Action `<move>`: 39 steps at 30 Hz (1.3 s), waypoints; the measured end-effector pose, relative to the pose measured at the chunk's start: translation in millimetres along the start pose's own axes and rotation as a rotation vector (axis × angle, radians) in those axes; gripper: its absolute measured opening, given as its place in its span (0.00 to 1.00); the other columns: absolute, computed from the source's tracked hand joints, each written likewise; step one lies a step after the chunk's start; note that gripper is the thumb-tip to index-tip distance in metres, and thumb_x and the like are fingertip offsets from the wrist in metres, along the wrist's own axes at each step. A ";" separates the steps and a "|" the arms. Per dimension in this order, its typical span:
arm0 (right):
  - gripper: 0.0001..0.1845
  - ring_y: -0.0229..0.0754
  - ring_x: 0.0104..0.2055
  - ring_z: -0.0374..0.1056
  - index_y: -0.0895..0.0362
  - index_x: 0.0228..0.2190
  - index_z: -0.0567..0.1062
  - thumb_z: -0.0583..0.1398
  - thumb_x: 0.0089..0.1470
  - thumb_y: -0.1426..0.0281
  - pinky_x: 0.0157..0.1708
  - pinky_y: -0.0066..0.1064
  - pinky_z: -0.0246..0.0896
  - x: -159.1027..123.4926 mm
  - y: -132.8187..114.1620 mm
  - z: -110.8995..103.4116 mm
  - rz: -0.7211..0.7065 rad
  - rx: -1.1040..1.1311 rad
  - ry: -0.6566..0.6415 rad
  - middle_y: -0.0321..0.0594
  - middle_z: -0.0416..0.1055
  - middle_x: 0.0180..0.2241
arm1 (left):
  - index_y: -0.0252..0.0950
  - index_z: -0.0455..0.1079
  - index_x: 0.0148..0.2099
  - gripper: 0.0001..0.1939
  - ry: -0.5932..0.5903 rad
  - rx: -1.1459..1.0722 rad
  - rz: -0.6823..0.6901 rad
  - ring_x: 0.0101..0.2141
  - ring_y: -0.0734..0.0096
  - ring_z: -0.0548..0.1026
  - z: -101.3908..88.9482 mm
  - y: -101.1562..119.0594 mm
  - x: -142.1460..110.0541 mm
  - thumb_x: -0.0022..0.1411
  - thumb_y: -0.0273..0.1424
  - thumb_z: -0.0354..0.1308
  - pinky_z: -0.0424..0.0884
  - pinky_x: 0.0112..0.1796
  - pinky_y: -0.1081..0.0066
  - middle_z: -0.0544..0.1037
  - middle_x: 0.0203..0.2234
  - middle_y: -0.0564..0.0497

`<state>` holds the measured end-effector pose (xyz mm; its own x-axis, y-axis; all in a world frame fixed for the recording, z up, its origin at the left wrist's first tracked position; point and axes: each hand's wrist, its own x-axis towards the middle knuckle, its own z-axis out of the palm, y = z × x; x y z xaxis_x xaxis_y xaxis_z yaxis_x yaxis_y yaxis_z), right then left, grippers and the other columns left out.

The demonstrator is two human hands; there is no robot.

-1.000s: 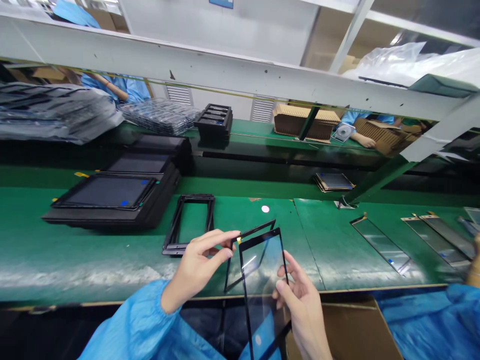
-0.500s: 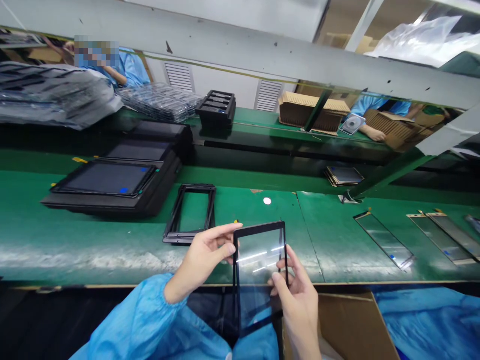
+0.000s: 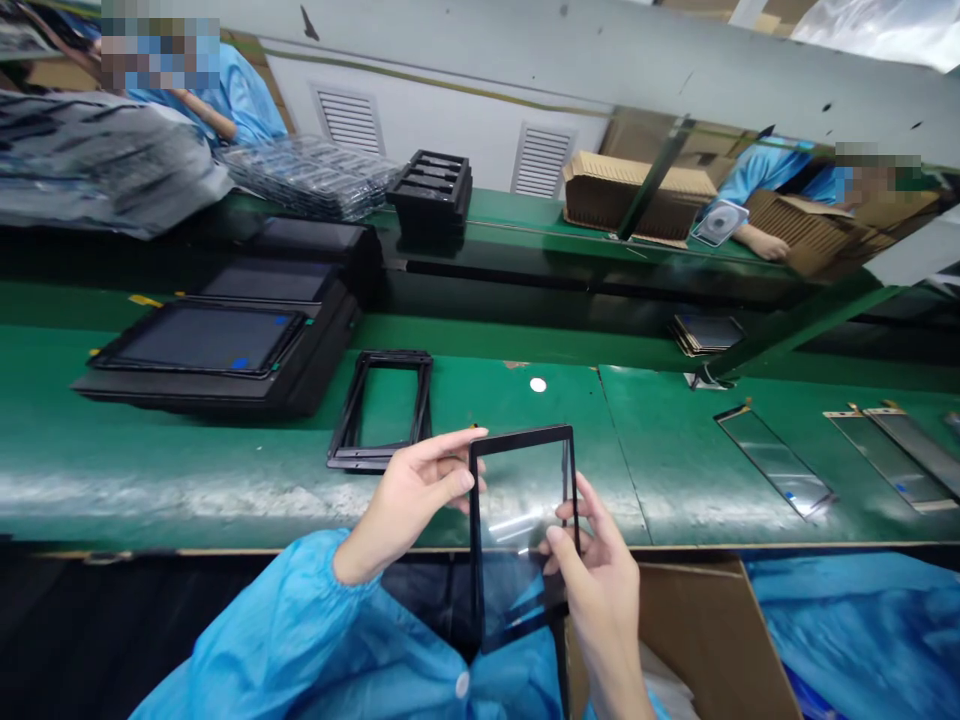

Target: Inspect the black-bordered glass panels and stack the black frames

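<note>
- Glass panel (image 3: 521, 500) with a black border: we see it held up and tilted just in front of the near edge of the surface, a second dark edge showing through the glass, which we take for a thin frame behind it.
- Our left hand (image 3: 420, 495) pinches its upper left edge; our right hand (image 3: 600, 560) grips the right edge, thumb in front.
- We judge the step in hand to be lining up panel and frame; the next move calls for matched corners and light, even pressure on the edges.
- On the green surface (image 3: 225, 480) we have black frames (image 3: 367, 459) stacked left of the panel, dark screens (image 3: 202, 335) on a black stack beyond, and clear panels (image 3: 776, 460) to the right.
- Further off, we see black trays (image 3: 429, 190), clear trays (image 3: 311, 175), cardboard dividers (image 3: 637, 195) and two co-workers in blue sleeves (image 3: 255, 95).
</note>
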<state>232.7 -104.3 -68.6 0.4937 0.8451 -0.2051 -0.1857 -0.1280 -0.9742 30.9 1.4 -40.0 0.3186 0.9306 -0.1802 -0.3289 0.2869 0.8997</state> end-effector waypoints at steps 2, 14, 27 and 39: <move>0.38 0.38 0.27 0.74 0.50 0.63 0.75 0.74 0.52 0.60 0.22 0.28 0.72 -0.6 -0.5 0.6 0.015 0.001 -0.006 0.35 0.77 0.38 | 0.41 0.84 0.56 0.25 0.009 0.009 -0.007 0.33 0.65 0.85 0.1 0.1 -1.3 0.55 0.35 0.79 0.80 0.28 0.76 0.86 0.35 0.46; 0.33 0.43 0.34 0.77 0.50 0.64 0.75 0.70 0.59 0.58 0.29 0.32 0.75 -4.8 9.9 -1.3 -0.110 -0.169 0.038 0.41 0.77 0.43 | 0.37 0.81 0.59 0.27 0.045 0.080 -0.013 0.41 0.54 0.88 3.2 -1.3 -2.2 0.58 0.36 0.76 0.81 0.28 0.76 0.88 0.41 0.41; 0.19 0.50 0.32 0.83 0.55 0.49 0.84 0.67 0.62 0.56 0.45 0.45 0.79 30.6 -41.4 -10.2 -0.158 -0.066 -0.155 0.40 0.84 0.24 | 0.37 0.86 0.52 0.21 0.014 0.324 0.000 0.34 0.53 0.88 1.7 13.7 -24.0 0.58 0.38 0.75 0.83 0.30 0.70 0.89 0.31 0.42; 0.16 0.47 0.24 0.83 0.56 0.39 0.84 0.70 0.59 0.55 0.30 0.34 0.80 20.9 -44.7 1.1 -0.198 0.001 -0.108 0.44 0.85 0.25 | 0.42 0.86 0.54 0.20 -0.029 0.468 0.057 0.40 0.51 0.88 -7.7 12.7 -20.9 0.60 0.41 0.72 0.85 0.39 0.65 0.89 0.41 0.41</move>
<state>250.3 -80.4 -29.3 0.4270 0.9042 0.0019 -0.0945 0.0467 -0.9944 13.2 -12.7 -27.9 0.3388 0.9331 -0.1204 0.0876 0.0961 0.9915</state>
